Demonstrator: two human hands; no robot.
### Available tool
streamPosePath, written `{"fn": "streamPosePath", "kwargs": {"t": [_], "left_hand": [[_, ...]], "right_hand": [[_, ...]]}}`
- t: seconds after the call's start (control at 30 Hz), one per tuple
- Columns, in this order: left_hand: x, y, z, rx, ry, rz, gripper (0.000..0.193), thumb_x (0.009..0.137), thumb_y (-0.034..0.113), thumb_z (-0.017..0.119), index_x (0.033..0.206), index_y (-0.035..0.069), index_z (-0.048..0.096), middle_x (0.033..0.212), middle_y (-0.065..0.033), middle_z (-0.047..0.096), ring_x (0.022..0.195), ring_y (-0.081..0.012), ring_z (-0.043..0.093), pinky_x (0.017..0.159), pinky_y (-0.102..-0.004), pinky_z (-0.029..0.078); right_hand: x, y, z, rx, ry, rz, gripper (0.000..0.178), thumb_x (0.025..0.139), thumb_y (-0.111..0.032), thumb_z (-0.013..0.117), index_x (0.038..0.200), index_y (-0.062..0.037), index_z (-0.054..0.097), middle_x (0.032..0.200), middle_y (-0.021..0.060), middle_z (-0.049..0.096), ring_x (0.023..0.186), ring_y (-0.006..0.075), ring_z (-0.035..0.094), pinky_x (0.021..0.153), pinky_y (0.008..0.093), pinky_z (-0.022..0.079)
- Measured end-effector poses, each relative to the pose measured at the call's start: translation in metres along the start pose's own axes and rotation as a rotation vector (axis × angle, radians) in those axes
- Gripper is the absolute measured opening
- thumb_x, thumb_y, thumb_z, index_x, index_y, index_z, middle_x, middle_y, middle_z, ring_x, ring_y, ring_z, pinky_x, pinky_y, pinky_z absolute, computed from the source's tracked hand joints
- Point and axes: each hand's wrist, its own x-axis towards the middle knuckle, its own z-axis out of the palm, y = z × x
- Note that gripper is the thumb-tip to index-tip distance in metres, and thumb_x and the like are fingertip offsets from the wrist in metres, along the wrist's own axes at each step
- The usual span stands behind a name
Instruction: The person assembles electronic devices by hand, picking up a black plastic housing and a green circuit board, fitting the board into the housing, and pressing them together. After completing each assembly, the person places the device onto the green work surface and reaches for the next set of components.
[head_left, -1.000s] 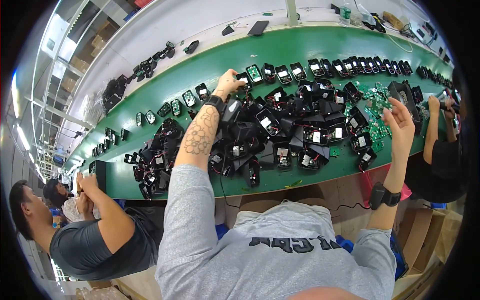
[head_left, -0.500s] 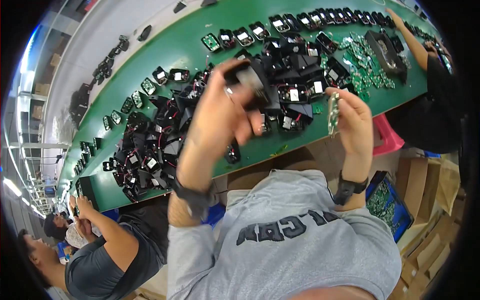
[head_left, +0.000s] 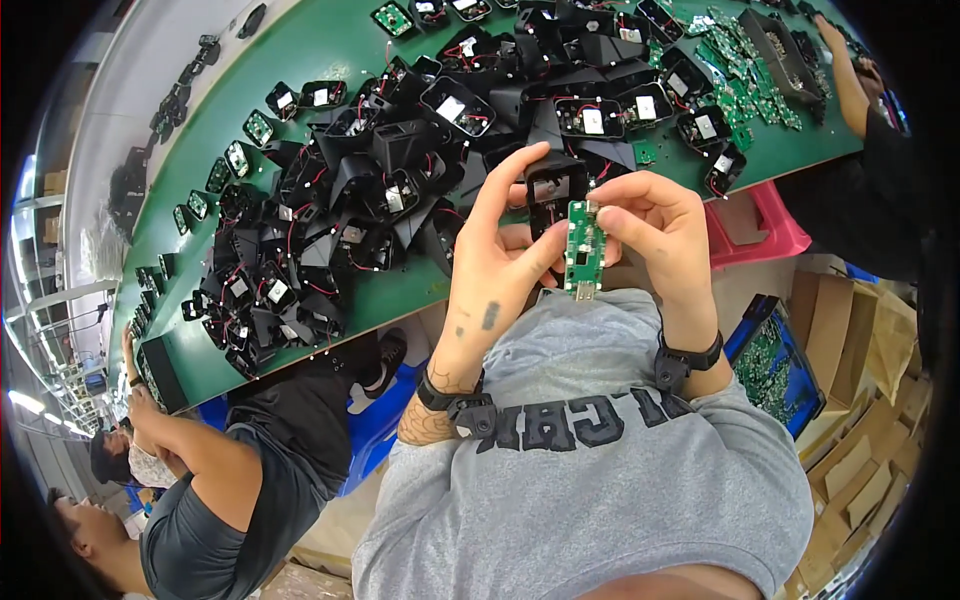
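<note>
A long green circuit board (head_left: pixel 584 243) with a metal connector at its lower end is pinched by my right hand (head_left: pixel 660 235), thumb on its upper right edge. My left hand (head_left: pixel 505 235) is closed around a black plastic housing (head_left: pixel 549 186), its thumb reaching the board's left edge. The board stands in front of the housing and hides part of it. Both hands are close together, over the table's near edge. Just beyond them lies a large pile of black housings (head_left: pixel 400 145) with red wires and white labels.
Loose green boards (head_left: pixel 735 65) lie heaped at the back right beside a dark bin (head_left: pixel 780 55). A pink stool (head_left: pixel 760 228) and a blue crate of boards (head_left: pixel 775 370) stand to my right. One co-worker (head_left: pixel 220 470) sits at left; another person's arm (head_left: pixel 848 80) reaches in at far right.
My left hand has come down and right with the black housing, turning it toward me. My right hand has moved left, bringing the board against it. The view has shifted.
</note>
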Motion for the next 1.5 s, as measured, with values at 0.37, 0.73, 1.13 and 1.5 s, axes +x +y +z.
{"fn": "streamPosePath", "kwargs": {"t": [0.37,0.73,1.13,1.5], "left_hand": [[0.004,-0.002,-0.002,-0.06,-0.016,0.01,0.06,0.086,0.001,0.061,0.139,0.015,0.038,0.107,-0.008,0.05,0.073,-0.0112,0.064,0.051,-0.02,0.051],[0.001,-0.006,0.005,-0.228,-0.119,-0.108,0.088,0.073,-0.005,0.071,0.144,0.014,0.024,0.122,-0.0153,0.045,0.098,-0.0224,0.061,0.077,-0.0359,0.058],[0.005,-0.005,0.008,-0.148,0.028,0.038,0.083,0.074,-0.007,0.07,0.141,0.011,0.025,0.123,-0.0147,0.045,0.101,-0.0228,0.062,0.079,-0.029,0.057],[0.009,-0.018,0.023,0.117,0.241,0.312,0.069,0.074,-0.011,0.067,0.131,0.009,0.032,0.119,-0.0125,0.046,0.104,-0.0203,0.06,0.082,-0.0287,0.056]], "right_hand": [[0.001,0.007,0.006,-0.161,0.009,-0.127,0.018,0.082,0.005,0.065,0.1,0.0053,0.065,0.086,0.0085,0.066,0.07,0.0111,0.064,0.057,0.0208,0.052],[0.007,0.01,0.005,-0.688,0.199,-0.512,0.02,0.074,0.005,0.069,0.093,-0.0017,0.07,0.09,0.0079,0.063,0.078,0.0141,0.06,0.066,0.0228,0.048],[0.005,0.015,0.003,-0.834,0.046,-0.79,0.024,0.067,-0.001,0.074,0.09,-0.0022,0.07,0.084,0.0056,0.064,0.082,0.0224,0.058,0.073,0.0329,0.046],[-0.002,0.022,0.017,-0.053,0.257,-0.105,0.013,0.082,0.002,0.065,0.095,0.0015,0.068,0.098,0.0063,0.062,0.093,0.0133,0.054,0.082,0.0248,0.045]]}}
